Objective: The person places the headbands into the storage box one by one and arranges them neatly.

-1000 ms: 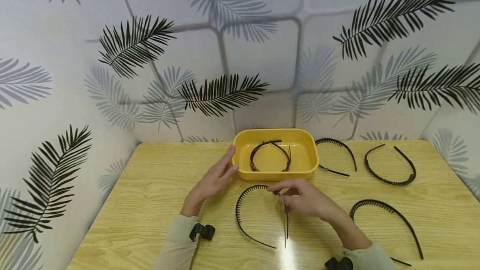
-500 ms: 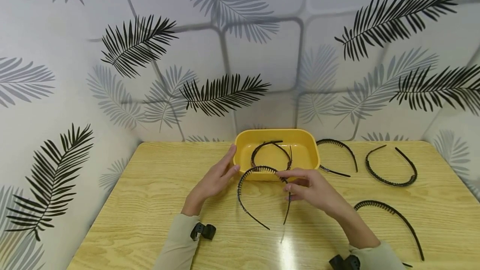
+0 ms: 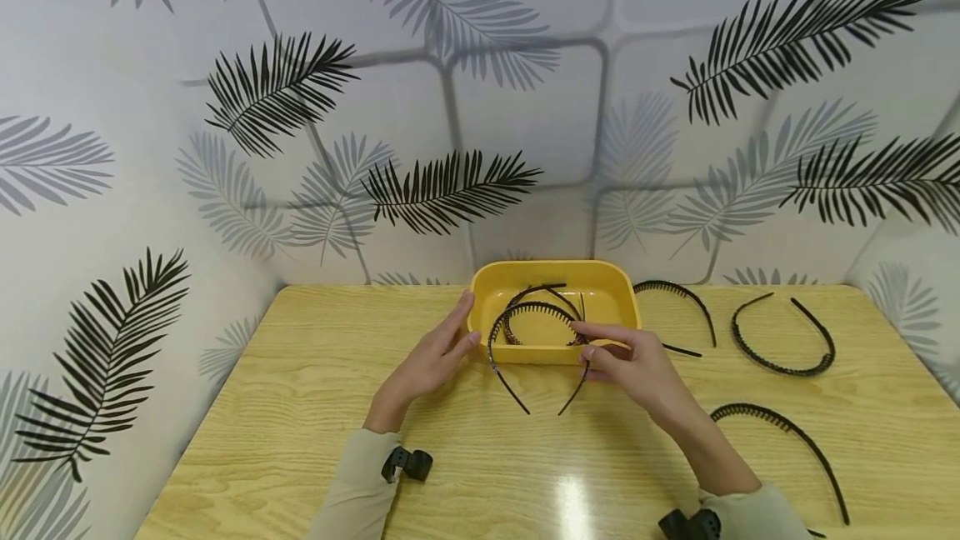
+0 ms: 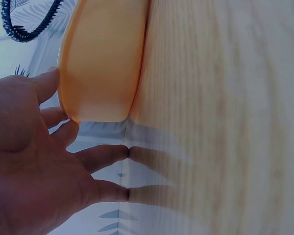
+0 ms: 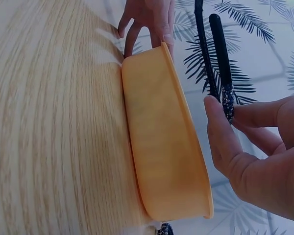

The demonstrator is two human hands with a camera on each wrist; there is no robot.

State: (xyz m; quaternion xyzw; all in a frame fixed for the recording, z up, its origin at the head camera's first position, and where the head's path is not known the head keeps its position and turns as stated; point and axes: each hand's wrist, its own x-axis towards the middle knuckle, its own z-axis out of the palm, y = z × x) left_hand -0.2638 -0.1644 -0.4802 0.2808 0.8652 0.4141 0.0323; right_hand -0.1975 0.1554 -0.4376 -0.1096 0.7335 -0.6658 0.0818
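The right hand (image 3: 637, 369) pinches a thin dark headband (image 3: 532, 305) between its thumb and fingers, the grip narrow and on the band's right side; the headband's toothed curve lies over the opening of a yellow box (image 3: 540, 355) as seen from the head, while its two free ends reach out past the front rim toward the person; in the right wrist view it is held up off the surface (image 3: 300, 407) and apart from the box, with a speckled part beside the fingertips.

The left hand (image 3: 423, 357) has its fingers spread wide and touches the left end of the box; from the left wrist the thumb rests at the rim, two fingers are close by the end wall and two more stretch away from it.

Inside the box lie dark curved bands (image 3: 555, 285), partly overlapped by the held one, so their number is hard to tell; to the right, a toothed band (image 3: 687, 291) lies just beside the box, partly hidden; another band (image 3: 787, 370) lies farther right, its ends pointing toward the patterned wall (image 3: 540, 123); a larger-looking band (image 3: 782, 421) lies nearer the person, partly covered by the right arm; both sleeves are pale, with a black device (image 3: 408, 464) at the left wrist.
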